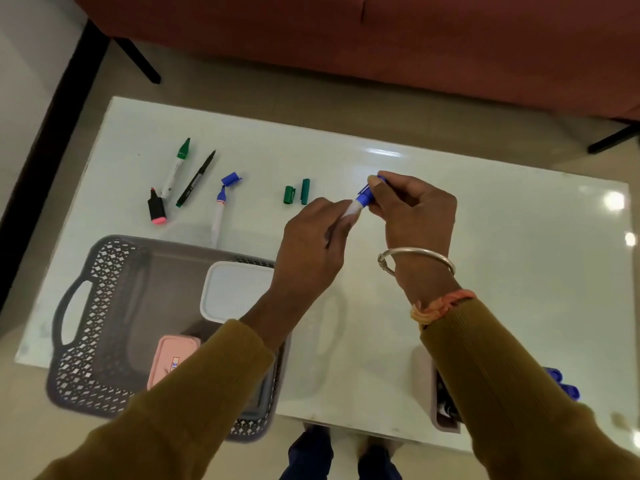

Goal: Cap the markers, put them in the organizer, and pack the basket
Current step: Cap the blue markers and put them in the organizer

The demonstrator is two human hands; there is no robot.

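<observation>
My left hand grips the white barrel of a blue marker above the table's middle. My right hand pinches its blue cap at the marker's tip. To the left lie an uncapped green marker, a thin black pen, a black-and-pink highlighter, and an uncapped blue marker with its blue cap beside the tip. Two green caps rest near the centre. The pinkish organizer stands at the front right, mostly hidden by my right sleeve.
A grey lattice basket sits at the front left, holding a white lidded box and a pink case. Blue objects peek out past my right sleeve. A reddish sofa stands beyond the white table.
</observation>
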